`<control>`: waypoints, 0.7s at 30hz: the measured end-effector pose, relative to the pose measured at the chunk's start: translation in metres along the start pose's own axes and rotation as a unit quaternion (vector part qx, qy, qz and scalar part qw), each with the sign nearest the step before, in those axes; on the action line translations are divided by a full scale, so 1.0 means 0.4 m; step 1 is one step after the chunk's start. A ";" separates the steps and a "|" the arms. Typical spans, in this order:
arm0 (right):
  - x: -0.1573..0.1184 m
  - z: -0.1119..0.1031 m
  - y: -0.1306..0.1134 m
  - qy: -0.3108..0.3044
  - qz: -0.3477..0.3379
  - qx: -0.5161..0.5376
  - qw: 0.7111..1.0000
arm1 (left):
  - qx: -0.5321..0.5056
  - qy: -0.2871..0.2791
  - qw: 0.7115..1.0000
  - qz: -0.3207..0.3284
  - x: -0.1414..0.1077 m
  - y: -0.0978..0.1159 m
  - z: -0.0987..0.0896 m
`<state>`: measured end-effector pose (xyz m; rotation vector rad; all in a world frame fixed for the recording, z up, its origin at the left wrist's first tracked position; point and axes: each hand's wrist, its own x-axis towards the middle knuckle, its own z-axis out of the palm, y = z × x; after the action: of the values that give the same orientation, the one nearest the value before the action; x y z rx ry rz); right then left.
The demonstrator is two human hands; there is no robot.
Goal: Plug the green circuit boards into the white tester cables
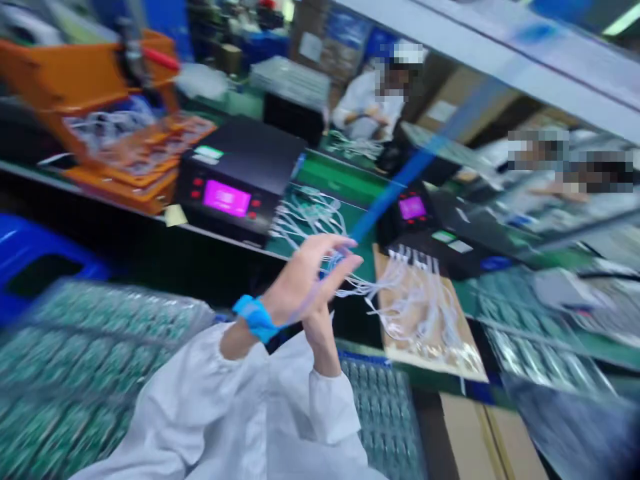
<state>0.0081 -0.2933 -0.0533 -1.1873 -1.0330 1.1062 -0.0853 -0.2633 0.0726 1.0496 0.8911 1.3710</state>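
— Holding what, up there in front of the green table [345, 175]?

— Pinching a bundle of thin white wires [400, 287] in the left hand [300, 280], fingers [345, 263] closing loosely on the strands; wearing a blue wrist strap [255, 317].

— And the right hand [317, 333]?

— Sitting just behind the left, touching it; cannot tell its grip, being mostly hidden.

— Wires trailing where?

— Draping rightward over a brown cardboard sheet [450, 353], near a black tester box with a magenta screen [413, 213].

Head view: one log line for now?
left hand: on white wires | right hand: behind left, grip unclear | wires: over board
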 end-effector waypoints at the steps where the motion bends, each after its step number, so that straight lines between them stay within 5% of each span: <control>1: -0.002 -0.068 -0.020 0.051 0.005 0.022 0.998 | 0.011 -0.055 0.998 -0.009 0.020 -0.012 0.036; 4: -0.013 -0.201 -0.082 0.168 0.017 0.116 0.979 | 0.086 -0.189 0.977 -0.046 0.061 -0.074 0.117; 7: -0.007 -0.252 -0.113 0.236 0.004 0.119 0.964 | 0.127 -0.247 0.952 -0.131 0.067 -0.163 0.186; 12: 0.049 -0.253 -0.101 0.312 0.000 0.004 0.950 | 0.007 -0.246 0.936 -0.253 0.087 -0.259 0.273; 16: 0.108 -0.246 -0.096 0.319 0.012 -0.123 0.940 | -0.001 -0.256 0.921 -0.293 0.138 -0.270 0.278; 21: 0.179 -0.233 -0.113 0.255 0.010 -0.195 0.947 | 0.061 -0.142 0.952 -0.263 0.187 -0.281 0.263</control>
<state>0.1157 -0.2398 -0.0158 -1.6931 -0.8471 0.5632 0.0527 -0.1868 0.0067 0.9794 0.9599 0.7075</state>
